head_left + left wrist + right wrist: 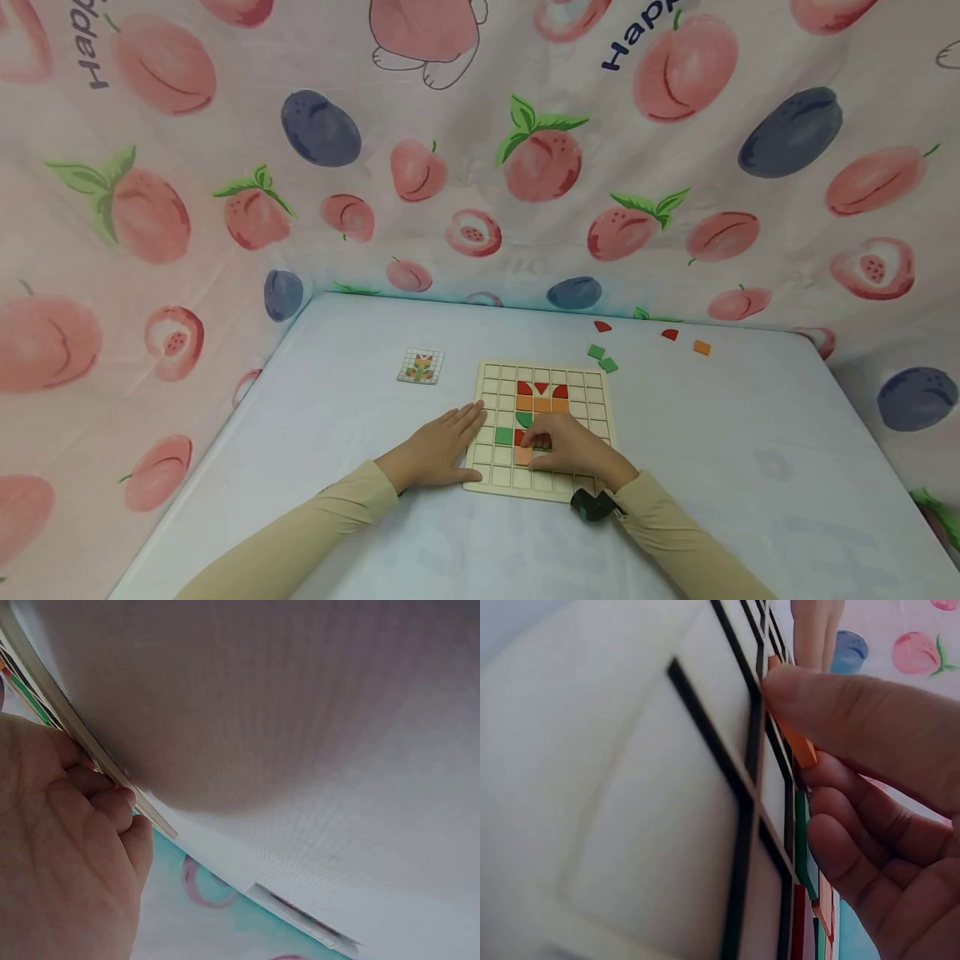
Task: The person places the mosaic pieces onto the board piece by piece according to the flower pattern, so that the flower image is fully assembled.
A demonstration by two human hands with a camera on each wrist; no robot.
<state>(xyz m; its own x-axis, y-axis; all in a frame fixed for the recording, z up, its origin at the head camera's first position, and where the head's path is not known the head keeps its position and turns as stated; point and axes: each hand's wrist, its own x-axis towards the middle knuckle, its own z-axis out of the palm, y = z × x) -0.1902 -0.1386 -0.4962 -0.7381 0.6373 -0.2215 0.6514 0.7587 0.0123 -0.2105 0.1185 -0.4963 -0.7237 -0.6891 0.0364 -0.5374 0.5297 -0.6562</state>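
A pale wooden grid board [490,475] lies on the white table, with red, orange and green tiles set in its squares. My right hand [566,446] is over the lower middle of the board, pinching an orange tile [799,742] between thumb and finger. That tile stands slightly tilted at the grid in the right wrist view. At the board's left edge, my left hand [438,446] rests with its fingers extended. A green tile [503,435] sits between the two hands. The right hand hides several squares beneath it.
A small pattern card [421,366] lies beyond the board on the left. Loose green tiles [596,351], red quarter-round pieces [670,334] and an orange tile [701,347] lie at the back right. A fruit-printed cloth [465,167] hangs behind the table.
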